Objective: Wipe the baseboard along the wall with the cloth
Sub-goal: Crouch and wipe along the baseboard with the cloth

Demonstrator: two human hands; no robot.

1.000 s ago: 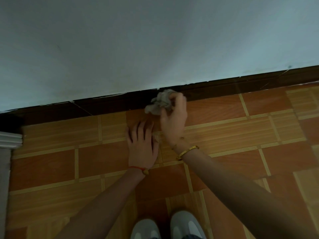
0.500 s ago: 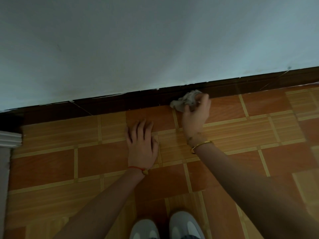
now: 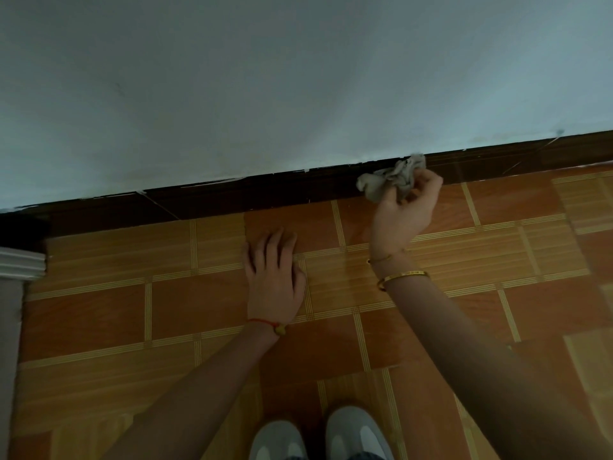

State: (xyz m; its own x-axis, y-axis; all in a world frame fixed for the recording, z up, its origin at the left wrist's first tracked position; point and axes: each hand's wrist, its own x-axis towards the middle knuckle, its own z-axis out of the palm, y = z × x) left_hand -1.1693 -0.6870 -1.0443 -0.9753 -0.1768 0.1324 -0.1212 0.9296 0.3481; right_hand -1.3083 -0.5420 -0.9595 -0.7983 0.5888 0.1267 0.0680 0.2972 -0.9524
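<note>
The picture is dim. The wall [image 3: 298, 78] is lightest just above the baseboard [image 3: 265, 190] and gets grayer farther up. The baseboard is very dark, almost black at its left end. The floor [image 3: 99, 310] below it looks dull, with soft shadows. The baseboard line tilts and bends a little. Everything looks a bit soft.

Pale blue-grey wall [image 3: 265, 78] fills the top half, with a few faint scuffs. The floor [image 3: 99, 313] is orange-brown wood-look tile with lighter striped bands between the blocks. A white ridged moulding [image 3: 20, 262] (door trim, probably) sits at the left edge, with a grey vertical strip [image 3: 8, 360] below it. Two grey-white shoes [image 3: 318, 436] at the bottom centre, side by side, toes toward the wall. Dim lighting overall.
</note>
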